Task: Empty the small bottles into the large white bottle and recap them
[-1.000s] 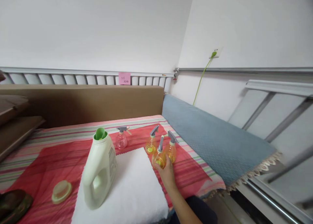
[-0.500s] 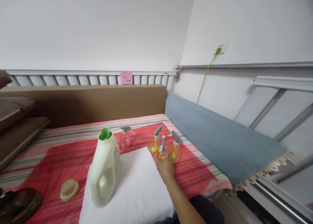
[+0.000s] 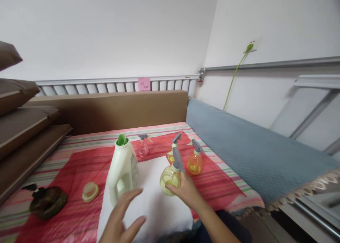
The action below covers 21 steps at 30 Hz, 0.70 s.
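Note:
My right hand (image 3: pixel 186 192) is wrapped round a yellow spray bottle (image 3: pixel 170 177) with a grey trigger, held just above the white towel (image 3: pixel 156 204). Fingers spread, my left hand (image 3: pixel 120 220) hovers over the towel's near left part, close to the pale green detergent jug (image 3: pixel 123 170), which stands upright with its green spout uncapped. Behind on the red cloth stand an orange spray bottle (image 3: pixel 195 161), another orange one (image 3: pixel 174 151) partly hidden by the held bottle, and a pink one (image 3: pixel 142 146).
The jug's round cap (image 3: pixel 90 192) lies on the red striped cloth (image 3: pixel 74 172) to the left. A dark green object (image 3: pixel 47 202) sits at the far left. Brown cushions (image 3: pixel 23 129) are stacked at left, a brown board (image 3: pixel 106 110) behind, a blue mat (image 3: pixel 252 151) at right.
My right hand has lifted the yellow spray bottle away from the other two and brought it nearer over the towel. My left hand has come into view.

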Available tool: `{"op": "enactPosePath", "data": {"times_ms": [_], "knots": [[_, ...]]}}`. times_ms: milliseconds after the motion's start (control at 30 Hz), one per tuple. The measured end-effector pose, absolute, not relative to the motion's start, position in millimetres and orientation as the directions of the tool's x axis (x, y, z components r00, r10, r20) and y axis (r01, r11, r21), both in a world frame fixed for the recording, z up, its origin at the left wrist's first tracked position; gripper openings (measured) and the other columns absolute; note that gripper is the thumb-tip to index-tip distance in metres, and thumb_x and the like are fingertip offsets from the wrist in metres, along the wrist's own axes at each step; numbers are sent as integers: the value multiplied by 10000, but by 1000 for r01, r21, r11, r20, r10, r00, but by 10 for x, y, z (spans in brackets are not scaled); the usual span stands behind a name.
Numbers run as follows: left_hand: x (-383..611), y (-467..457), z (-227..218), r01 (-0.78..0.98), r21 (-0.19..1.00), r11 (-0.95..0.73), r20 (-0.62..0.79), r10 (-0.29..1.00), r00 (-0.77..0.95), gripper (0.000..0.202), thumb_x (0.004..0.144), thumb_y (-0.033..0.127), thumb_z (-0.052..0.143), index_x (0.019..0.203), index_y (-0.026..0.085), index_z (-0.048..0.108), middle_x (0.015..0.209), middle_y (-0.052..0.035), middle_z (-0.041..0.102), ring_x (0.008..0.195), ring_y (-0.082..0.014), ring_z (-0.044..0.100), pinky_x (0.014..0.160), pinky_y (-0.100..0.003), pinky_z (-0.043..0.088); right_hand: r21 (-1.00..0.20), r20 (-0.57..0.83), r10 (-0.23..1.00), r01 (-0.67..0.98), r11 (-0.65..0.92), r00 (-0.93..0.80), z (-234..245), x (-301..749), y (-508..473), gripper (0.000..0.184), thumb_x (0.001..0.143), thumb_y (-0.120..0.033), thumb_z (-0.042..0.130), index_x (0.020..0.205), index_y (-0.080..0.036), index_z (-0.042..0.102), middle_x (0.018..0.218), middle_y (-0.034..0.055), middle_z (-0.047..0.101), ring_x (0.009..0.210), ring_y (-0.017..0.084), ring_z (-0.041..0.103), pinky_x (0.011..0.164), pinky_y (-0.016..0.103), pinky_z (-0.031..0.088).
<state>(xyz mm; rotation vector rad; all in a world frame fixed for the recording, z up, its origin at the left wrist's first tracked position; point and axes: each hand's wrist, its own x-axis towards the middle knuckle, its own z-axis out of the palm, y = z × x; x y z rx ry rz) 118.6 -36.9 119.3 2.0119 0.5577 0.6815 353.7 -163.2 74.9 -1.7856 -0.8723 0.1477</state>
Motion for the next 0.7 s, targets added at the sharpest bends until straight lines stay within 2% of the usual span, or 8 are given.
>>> {"op": "enactPosePath", "data": {"times_ms": [100,233,333,400,467,533,633,700], "knots": [[1658,-497,1590,-31,897,-440,232,411,882,613,699,404,714,1269,289,518,1325,-66,541,1225,-275,478,1058,-401,349,-893,280,803,449,17,526,1052,3181,-1707,578,604,-271,757,1143,-212,555,1045,59,628,925,264,585,830,389,456],[1905,-538,1770,-87,961,-263,152,237,959,427,752,379,673,1131,195,607,1117,-94,657,1066,-260,582,966,-379,425,-906,187,902,424,6,389,1304,2899,-1766,622,587,-193,749,1171,-259,546,1035,22,630,906,248,587,833,379,446],[1868,-516,1714,-127,971,-205,188,310,932,306,793,366,625,1033,177,639,1053,-92,674,1012,-246,600,934,-371,433,-957,162,903,285,46,399,1283,2843,-1720,665,540,-241,811,1156,-265,561,1093,34,622,1007,279,557,899,411,411],[1817,-483,1690,-153,972,-176,216,434,874,273,794,376,619,976,172,633,977,-81,682,946,-235,611,878,-355,455,-982,175,894,3,191,413,1182,2824,-1657,669,562,-355,823,1166,-259,552,1177,54,590,1103,284,515,937,408,390],[1772,-445,1711,-171,978,-122,210,526,824,259,796,387,612,936,170,607,933,-75,681,896,-228,615,816,-339,472,-869,121,905,-396,296,408,1051,2786,-1592,620,683,-526,718,1204,-252,525,1238,70,561,1158,258,493,952,391,385],[1741,-416,1762,-184,981,-66,190,540,820,262,801,392,603,943,173,579,958,-85,682,873,-224,618,778,-329,480,-663,13,960,-716,217,279,929,2727,-1544,622,782,-674,512,1211,-225,524,1211,96,584,1110,252,541,888,398,435],[1713,-404,1831,-173,984,-47,173,508,844,276,796,402,606,963,185,572,968,-87,689,795,-204,629,757,-322,480,-472,-17,1000,-882,-5,3,826,2629,-1503,819,745,-807,359,1209,-155,533,1148,148,613,975,294,615,687,391,511],[1703,-417,1848,-151,986,-71,166,523,836,268,794,415,601,944,193,587,946,-75,694,773,-199,632,776,-325,477,-421,-7,999,-906,-48,-50,821,2574,-1480,840,742,-811,355,1217,-140,528,1102,156,631,887,292,646,582,340,508]]}}
